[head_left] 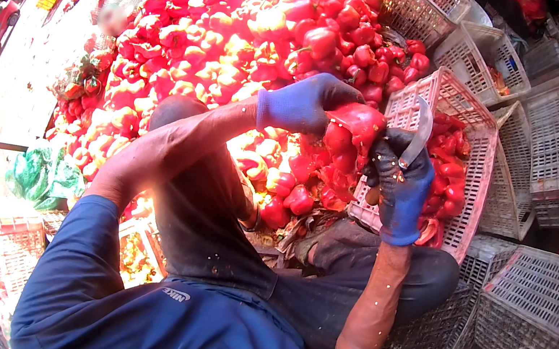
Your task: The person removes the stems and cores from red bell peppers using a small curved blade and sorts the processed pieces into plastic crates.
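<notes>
My left hand (309,105), in a blue and dark glove, is closed around a red bell pepper (357,120) in front of me. Beside it, my right hand (399,182), gloved the same way, grips a small curved knife (419,134) with its blade pointing up. The right fingers are close to the pepper's right side; whether they touch it I cannot tell. Just beyond the right hand stands a pinkish plastic crate (468,219) with red pepper pieces (446,175) inside. A big heap of red bell peppers (220,41) spreads ahead and to the left.
Stacked slatted crates (530,302) line the right side, with more crates (419,7) at the far right. A crate of yellowish scraps (139,254) sits by my left leg. Green netting (45,174) lies at the left. My bent knees (426,285) flank the work area.
</notes>
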Tool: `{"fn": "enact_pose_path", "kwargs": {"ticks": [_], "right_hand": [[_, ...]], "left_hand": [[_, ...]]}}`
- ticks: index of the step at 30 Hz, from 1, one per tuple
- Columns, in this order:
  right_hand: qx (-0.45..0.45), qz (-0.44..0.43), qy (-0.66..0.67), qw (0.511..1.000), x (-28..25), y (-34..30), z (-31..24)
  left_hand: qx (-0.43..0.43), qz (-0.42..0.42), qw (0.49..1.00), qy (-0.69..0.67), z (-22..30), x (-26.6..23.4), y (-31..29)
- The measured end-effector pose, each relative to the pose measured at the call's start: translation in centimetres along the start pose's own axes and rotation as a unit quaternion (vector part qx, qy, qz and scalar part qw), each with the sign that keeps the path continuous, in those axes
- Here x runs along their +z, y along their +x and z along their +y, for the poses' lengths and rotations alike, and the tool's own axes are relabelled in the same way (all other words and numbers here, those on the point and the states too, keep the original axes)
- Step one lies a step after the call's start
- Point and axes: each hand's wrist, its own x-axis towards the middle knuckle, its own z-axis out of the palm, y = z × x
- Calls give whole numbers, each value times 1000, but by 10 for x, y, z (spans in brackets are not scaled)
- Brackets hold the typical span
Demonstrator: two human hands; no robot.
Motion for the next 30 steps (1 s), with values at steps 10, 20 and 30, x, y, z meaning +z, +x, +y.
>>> {"fn": "enact_pose_path", "kwargs": {"ticks": [10,20,30], "right_hand": [[8,-72,266,961,3,-3,4],[37,-1,187,982,-6,-3,-6],[74,-18,196,978,-13,0,14]], "left_hand": [[-61,-151,981,-106,0,-1,2],[66,-103,988,93,41,22,7],[213,-19,938,273,33,28,9]]}}
